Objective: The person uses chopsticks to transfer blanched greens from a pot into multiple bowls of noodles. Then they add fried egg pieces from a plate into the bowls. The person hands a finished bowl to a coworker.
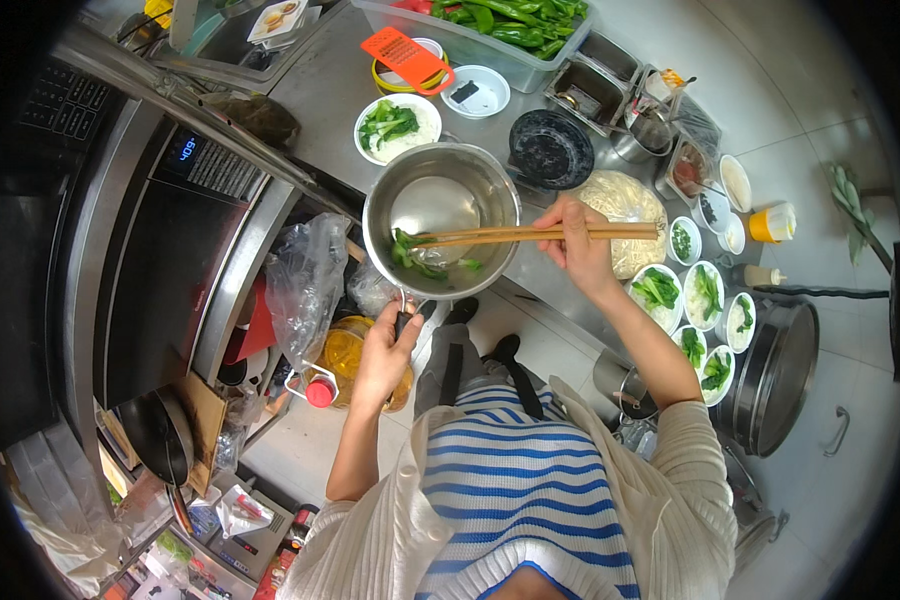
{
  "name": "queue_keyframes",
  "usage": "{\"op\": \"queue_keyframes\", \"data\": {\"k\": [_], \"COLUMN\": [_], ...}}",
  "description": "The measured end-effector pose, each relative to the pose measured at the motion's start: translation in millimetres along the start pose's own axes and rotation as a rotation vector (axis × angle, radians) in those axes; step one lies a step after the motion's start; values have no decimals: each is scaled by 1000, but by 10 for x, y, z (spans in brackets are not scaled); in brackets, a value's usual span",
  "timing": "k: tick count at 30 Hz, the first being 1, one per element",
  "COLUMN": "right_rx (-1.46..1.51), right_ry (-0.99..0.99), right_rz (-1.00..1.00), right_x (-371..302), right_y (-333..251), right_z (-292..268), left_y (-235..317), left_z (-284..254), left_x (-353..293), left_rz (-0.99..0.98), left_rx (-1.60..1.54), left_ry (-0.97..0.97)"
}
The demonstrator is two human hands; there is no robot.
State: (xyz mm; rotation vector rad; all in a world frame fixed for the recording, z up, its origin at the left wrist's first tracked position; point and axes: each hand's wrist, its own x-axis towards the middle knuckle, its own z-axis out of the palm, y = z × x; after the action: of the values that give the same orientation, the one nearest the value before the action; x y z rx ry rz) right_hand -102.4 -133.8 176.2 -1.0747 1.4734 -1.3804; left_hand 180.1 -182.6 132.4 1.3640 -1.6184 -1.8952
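My left hand (381,352) is closed around the dark handle of a steel saucepan (492,268), raised in front of me at the counter's edge. In my right hand (580,245) is a pair of wooden chopsticks (515,234), their tips down inside the pan. A few dark green leafy vegetables (415,257) lie in the pan at those tips; the rest of its inside is bare, shiny metal. Just beyond the pan's rim stands a white bowl (361,143) of rice topped with greens.
An orange grater (400,55), a white bowl (487,98) and a black stone-like dish (551,148) stand on the steel counter (315,70). A tub of green peppers (518,35) is behind. At right are a bag of noodles (625,205) and several rice bowls with greens (705,296); ovens (185,230) stand left.
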Motion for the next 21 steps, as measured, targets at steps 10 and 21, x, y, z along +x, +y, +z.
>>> {"op": "queue_keyframes", "data": {"k": [10, 21], "right_rx": [-171, -659], "right_ry": [-181, -361], "right_rz": [-131, -431], "right_x": [-299, -544], "right_y": [-465, -445], "right_z": [12, 306], "left_y": [-24, -40], "left_z": [71, 194], "left_x": [-1, 22], "left_rz": [16, 83], "left_rx": [63, 100], "left_ry": [-39, 11]}}
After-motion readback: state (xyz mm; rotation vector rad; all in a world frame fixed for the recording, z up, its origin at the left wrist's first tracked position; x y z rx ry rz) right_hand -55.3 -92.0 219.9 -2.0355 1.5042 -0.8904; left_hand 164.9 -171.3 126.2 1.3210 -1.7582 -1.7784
